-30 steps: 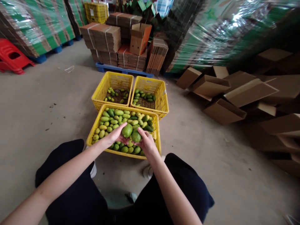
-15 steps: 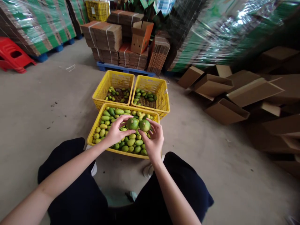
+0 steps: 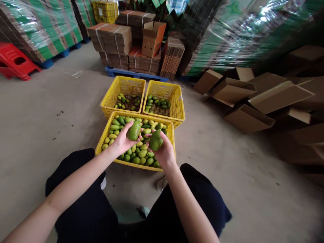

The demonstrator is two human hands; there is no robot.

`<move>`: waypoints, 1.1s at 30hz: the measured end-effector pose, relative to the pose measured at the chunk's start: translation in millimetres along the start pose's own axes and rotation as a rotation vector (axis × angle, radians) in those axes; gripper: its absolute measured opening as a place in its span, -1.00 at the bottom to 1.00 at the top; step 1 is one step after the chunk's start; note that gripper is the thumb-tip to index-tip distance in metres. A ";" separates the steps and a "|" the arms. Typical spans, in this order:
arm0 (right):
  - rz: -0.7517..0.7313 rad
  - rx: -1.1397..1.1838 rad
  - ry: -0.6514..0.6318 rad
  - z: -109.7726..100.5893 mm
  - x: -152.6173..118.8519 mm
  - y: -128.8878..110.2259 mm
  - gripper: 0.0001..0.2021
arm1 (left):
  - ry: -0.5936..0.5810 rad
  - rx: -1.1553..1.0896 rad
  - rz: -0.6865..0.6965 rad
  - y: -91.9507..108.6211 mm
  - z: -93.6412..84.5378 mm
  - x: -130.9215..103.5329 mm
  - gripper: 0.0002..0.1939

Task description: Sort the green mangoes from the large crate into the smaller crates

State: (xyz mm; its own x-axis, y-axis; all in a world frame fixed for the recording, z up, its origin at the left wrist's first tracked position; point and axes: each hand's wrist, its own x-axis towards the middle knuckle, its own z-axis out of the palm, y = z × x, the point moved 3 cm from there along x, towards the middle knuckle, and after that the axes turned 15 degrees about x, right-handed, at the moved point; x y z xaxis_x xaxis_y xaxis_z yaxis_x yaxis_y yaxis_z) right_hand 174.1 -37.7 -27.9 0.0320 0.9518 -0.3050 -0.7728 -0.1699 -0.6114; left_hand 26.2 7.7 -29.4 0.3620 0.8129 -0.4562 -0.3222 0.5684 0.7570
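Observation:
My left hand [image 3: 123, 141] is closed around a green lemon [image 3: 134, 131], thumb on top and fingers under its far side. In my right hand [image 3: 165, 151] a second green lemon [image 3: 155, 141] is held, tilted toward the left. Both hands are above the front yellow crate [image 3: 101, 138], with a small gap between the two fruits. That crate is full of green and yellowish lemons [image 3: 142, 153], partly hidden by my hands.
Behind it stand a left rear crate [image 3: 107, 98] and a right rear crate [image 3: 179, 104], each with several lemons at the bottom. Flattened cartons [image 3: 113, 38] are stacked on a blue pallet [image 3: 126, 72]. Open cardboard boxes [image 3: 260, 98] lie at right, a red stool [image 3: 17, 60] at left.
My hands have drawn apart, and the two lemons, side by side before with their ends facing me, are now turned to show their sides. The right one is slightly lower.

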 end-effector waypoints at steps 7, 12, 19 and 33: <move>0.021 0.055 0.032 5.8 -1.1 4.6 -0.73 | -0.032 0.144 0.129 1.6 6.2 -1.7 -0.73; 0.075 0.068 0.174 -8.8 7.9 3.6 -0.76 | -0.036 0.185 0.092 -0.5 13.1 -3.4 -0.65; 0.111 0.147 0.289 -21.8 16.7 12.3 -0.78 | 0.013 0.012 -0.048 -6.3 8.0 2.7 -0.74; 0.198 0.188 0.293 -28.2 10.2 15.2 -0.82 | 0.254 -0.067 -0.093 -2.3 -2.8 -11.3 -0.79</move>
State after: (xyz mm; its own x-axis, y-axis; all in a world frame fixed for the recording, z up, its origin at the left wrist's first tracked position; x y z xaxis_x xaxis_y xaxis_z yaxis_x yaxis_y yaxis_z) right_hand 180.6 -37.8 -61.0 0.0293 0.7874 -0.6157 -0.8837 -0.2675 -0.3842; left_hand 20.4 -2.4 -27.3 0.1648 0.7576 -0.6316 -0.3578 0.6426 0.6775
